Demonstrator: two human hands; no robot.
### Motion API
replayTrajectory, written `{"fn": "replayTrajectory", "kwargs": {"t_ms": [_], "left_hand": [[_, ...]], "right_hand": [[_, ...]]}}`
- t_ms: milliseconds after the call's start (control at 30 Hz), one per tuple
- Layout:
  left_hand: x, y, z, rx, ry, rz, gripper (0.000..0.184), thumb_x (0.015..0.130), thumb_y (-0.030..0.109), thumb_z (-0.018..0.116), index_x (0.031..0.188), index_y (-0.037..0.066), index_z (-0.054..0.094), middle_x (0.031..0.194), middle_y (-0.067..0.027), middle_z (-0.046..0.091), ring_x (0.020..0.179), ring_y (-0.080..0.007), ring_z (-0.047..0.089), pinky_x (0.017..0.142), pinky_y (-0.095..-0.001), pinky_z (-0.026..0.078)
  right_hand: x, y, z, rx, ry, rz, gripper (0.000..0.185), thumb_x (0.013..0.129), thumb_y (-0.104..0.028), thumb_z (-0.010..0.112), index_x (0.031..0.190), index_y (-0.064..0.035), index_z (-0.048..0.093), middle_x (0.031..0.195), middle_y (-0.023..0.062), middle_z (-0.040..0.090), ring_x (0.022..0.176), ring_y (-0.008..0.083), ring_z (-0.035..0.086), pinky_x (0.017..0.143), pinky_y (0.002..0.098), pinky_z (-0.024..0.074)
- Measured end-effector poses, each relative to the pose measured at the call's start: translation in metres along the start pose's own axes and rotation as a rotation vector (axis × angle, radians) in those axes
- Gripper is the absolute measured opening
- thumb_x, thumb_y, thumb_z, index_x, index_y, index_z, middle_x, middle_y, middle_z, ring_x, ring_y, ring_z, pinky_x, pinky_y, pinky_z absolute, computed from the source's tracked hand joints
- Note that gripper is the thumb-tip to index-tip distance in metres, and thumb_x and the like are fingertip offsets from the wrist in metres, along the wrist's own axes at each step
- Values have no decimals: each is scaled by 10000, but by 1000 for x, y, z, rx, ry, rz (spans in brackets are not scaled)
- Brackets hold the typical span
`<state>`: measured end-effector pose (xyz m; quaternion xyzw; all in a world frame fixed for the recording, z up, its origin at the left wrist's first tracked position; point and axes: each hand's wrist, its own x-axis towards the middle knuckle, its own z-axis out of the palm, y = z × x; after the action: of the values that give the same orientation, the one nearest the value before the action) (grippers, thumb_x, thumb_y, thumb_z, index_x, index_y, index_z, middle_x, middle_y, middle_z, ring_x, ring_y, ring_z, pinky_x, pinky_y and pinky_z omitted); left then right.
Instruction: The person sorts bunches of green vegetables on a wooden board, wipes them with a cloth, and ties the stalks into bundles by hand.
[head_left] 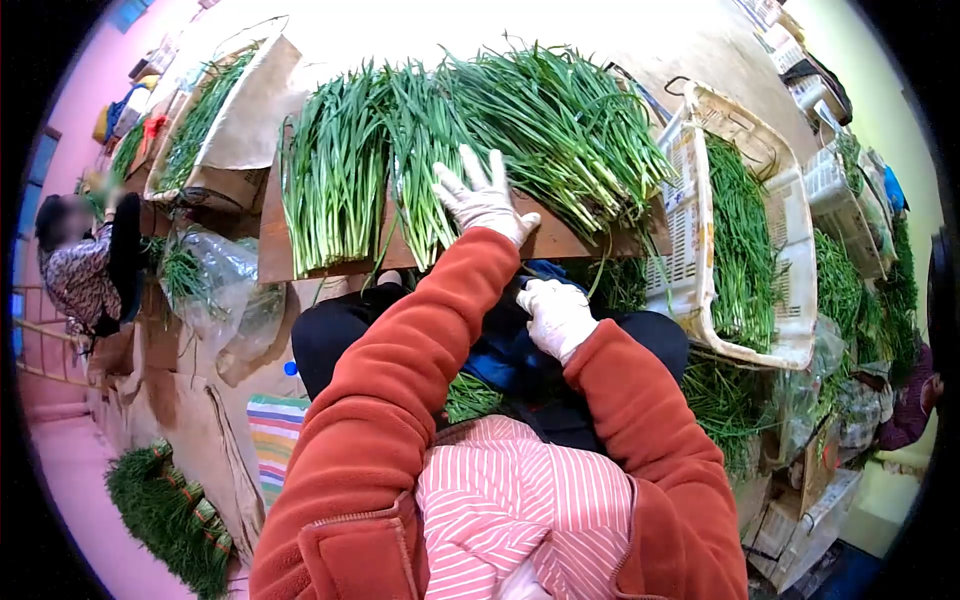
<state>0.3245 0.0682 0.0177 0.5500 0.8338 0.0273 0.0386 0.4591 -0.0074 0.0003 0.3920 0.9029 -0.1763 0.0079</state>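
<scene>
Long green garlic chives point(430, 130) with pale stems lie in bunches across a brown wooden board point(275, 235). My left hand point(485, 200), in a white glove, rests with spread fingers on the stem side of the middle bunch. A larger, slanting pile of chives point(570, 130) lies just to its right. My right hand point(558, 315), also gloved, is curled closed over my lap below the board's near edge. A small dark bit shows at its fingers, but what it holds is hidden.
A white plastic crate point(700, 300) of chives stands right of the board. Another chive-filled box point(205, 130) is at the upper left. Clear plastic bags point(225, 290) hang at the left near another person point(85, 260). Tied bundles point(170, 515) lie on the lower-left floor.
</scene>
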Motion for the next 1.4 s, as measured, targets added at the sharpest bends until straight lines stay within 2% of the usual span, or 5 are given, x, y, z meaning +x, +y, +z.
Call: {"fn": "replayTrajectory", "kwargs": {"t_ms": [267,700,967,1267,1400], "left_hand": [[-10,-56,-20,-257,-265,-576,1220,605,407,803,1439,250,-73,1490,-193,-21,1294,-468,221,997,-528,318],[5,-96,32,-458,-48,-421,1095,646,28,653,1441,179,-84,1111,-228,458,1010,-331,538,890,-374,439],[8,-83,47,-2274,-517,-207,320,830,132,567,1098,-33,506,1058,-179,591,911,-336,619,757,-426,547],[-10,-137,-9,-952,-833,-438,792,789,691,451,1153,-11,492,1086,-195,604,865,-347,624,783,-468,483],[-11,-145,-25,-636,143,34,386,815,411,619,875,30,619,855,-136,624,776,-262,600,727,-339,469]], "right_hand": [[6,-5,-21,38,-272,102,438,706,-93,595,1139,-158,580,1122,85,567,1048,297,536,870,402,445],[14,6,-11,73,-97,114,463,690,-49,568,1139,-158,584,1137,86,573,1047,287,543,896,379,441],[14,16,-17,103,52,231,435,724,-107,586,1150,-196,569,1128,84,569,998,304,567,860,396,461],[6,30,-19,246,300,215,461,732,-127,588,1186,-180,528,1144,96,556,1008,309,552,853,391,457],[10,30,-9,226,407,128,443,746,-157,590,1179,-99,519,1136,151,549,1010,334,543,882,394,440]]}}
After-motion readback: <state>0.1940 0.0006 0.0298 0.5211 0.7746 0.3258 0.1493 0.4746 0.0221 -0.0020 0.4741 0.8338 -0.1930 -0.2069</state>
